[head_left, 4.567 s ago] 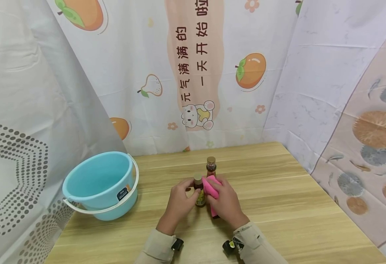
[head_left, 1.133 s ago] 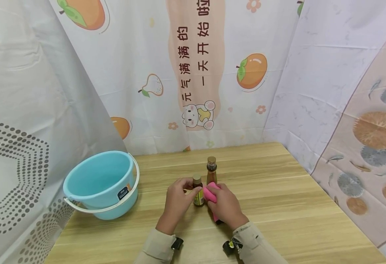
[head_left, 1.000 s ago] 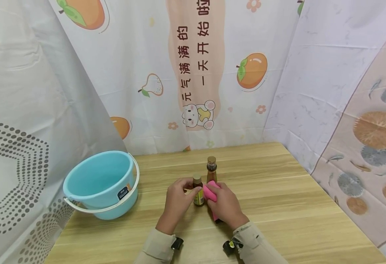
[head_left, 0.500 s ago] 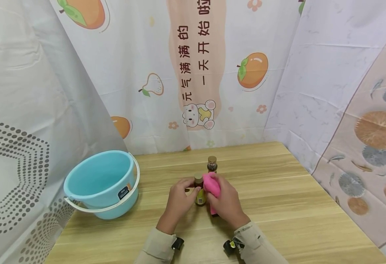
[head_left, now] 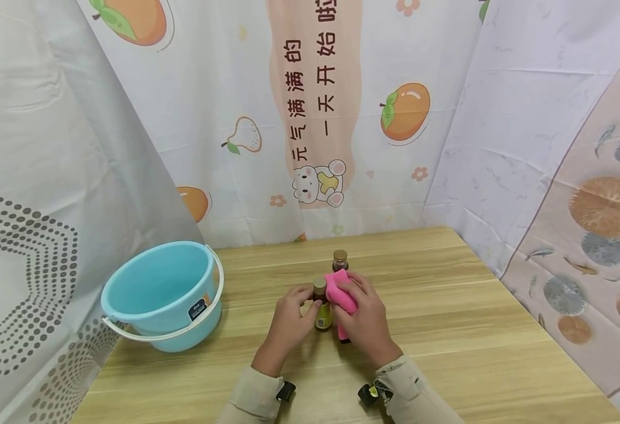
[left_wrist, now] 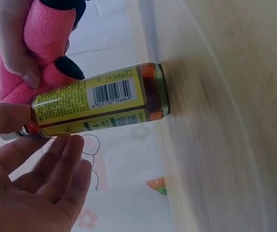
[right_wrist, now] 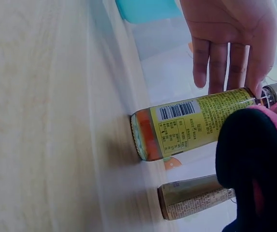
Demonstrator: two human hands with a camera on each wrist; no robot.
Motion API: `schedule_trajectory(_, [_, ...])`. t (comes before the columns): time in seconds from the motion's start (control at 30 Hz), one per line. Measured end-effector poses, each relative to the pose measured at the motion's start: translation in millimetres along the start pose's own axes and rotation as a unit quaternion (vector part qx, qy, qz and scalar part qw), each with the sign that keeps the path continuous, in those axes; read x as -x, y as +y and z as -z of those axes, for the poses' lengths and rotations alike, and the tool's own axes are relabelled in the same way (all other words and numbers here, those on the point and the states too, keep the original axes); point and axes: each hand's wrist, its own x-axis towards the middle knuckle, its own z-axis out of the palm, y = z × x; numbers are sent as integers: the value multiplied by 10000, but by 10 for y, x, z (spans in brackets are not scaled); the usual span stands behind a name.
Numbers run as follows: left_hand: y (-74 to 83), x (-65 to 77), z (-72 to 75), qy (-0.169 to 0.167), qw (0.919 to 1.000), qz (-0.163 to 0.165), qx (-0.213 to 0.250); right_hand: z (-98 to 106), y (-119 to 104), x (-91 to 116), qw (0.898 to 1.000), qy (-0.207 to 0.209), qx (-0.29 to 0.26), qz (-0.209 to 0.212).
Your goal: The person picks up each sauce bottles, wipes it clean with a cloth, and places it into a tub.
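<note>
A small sauce bottle (head_left: 323, 318) with a yellow label and a capped neck stands on the wooden table. My left hand (head_left: 290, 318) pinches its neck between thumb and fingers. In the left wrist view the label's barcode (left_wrist: 113, 93) shows. My right hand (head_left: 364, 318) grips a pink plush thing (head_left: 340, 292) with black parts, and holds it against the bottle's upper right side. Its exact kind is unclear. The right wrist view has its black part (right_wrist: 244, 150) close up. Behind stands a taller bottle (head_left: 340, 260), mostly hidden by the plush thing and my right hand.
A light blue bucket (head_left: 204, 291) with a white handle stands on the table's left side. Printed curtains (head_left: 267, 194) hang behind the table and along both sides. Bare wood (head_left: 448, 306) lies to the right of my hands.
My right hand has moved up and away from me with the pink plush thing, covering more of the rear bottle. The held bottle has shifted slightly right; my left hand keeps its neck pinched.
</note>
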Motion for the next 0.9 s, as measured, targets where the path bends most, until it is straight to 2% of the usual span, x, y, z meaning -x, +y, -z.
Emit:
schedule_trajectory(0.23, [25, 11, -3, -26, 9999, 90, -130, 6, 26, 13, 9993, -109, 287, 212])
schedule_trajectory(0.6, [32, 12, -12, 143, 9985, 171, -497, -5, 51, 36, 9956, -705, 589, -188])
schedule_trajectory(0.83, [56, 1, 7, 311, 9979, 544, -152, -16, 66, 57, 9852, -1333, 927, -543])
schedule_trajectory(0.9, [62, -1, 15, 318, 9979, 563, -60, -15, 74, 66, 9820, -1506, 989, -568])
